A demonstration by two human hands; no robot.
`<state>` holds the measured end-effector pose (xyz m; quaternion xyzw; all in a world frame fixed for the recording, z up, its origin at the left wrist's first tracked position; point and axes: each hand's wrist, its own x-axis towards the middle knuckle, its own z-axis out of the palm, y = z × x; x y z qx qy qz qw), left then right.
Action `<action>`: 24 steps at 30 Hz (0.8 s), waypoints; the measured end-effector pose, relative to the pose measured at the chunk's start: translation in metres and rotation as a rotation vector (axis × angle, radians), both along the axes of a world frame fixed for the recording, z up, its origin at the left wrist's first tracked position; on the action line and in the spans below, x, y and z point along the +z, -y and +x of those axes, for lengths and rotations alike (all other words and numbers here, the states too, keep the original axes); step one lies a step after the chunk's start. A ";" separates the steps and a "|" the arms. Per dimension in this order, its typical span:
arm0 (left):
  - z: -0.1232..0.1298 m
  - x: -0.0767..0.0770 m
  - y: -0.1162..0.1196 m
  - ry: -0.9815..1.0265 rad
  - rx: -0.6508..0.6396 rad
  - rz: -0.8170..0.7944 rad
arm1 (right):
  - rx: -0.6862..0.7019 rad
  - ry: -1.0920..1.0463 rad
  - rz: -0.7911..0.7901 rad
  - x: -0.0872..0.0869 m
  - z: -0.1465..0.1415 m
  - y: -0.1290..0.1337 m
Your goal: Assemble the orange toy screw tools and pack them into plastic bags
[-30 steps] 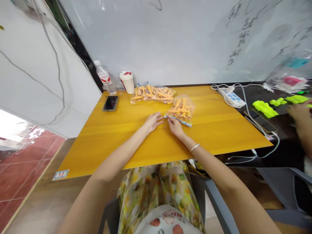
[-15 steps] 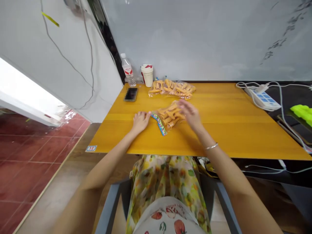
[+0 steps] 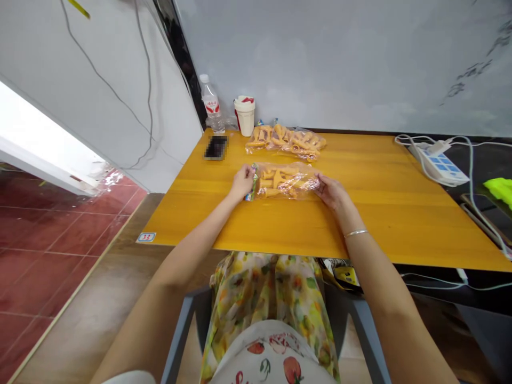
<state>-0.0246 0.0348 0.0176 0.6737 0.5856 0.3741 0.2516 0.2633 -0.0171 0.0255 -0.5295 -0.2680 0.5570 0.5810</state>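
Observation:
A clear plastic bag of orange pieces [image 3: 282, 181] lies stretched sideways on the yellow wooden table [image 3: 384, 213]. My left hand [image 3: 242, 182] pinches its left end, by the colourful header strip [image 3: 253, 184]. At the right end, my right hand [image 3: 333, 193] has its fingers closed on the clear plastic edge. Behind this bag lie more clear bags of similar orange pieces [image 3: 286, 140], touching one another.
Along the back left are a water bottle [image 3: 213, 109], a white cup [image 3: 245, 114] and a dark phone [image 3: 216, 148]. On the right, a white power strip [image 3: 444, 164] with cables sits beside a bright green item [image 3: 500, 190]. A whiteboard [image 3: 320, 64] stands behind the table.
The front bag has gone from slanted and bunched to straight and stretched out. My right hand, earlier raised and blurred over it, has moved right and down and now grips its right end.

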 end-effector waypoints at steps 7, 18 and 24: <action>0.001 0.058 -0.009 0.036 -0.184 0.273 | 0.021 0.040 0.008 -0.004 -0.005 -0.013; -0.005 0.116 -0.043 0.153 -0.203 0.238 | 0.068 0.124 0.054 -0.012 -0.017 -0.017; 0.002 0.122 -0.063 0.603 -0.110 0.165 | 0.063 0.167 0.089 -0.019 -0.022 -0.017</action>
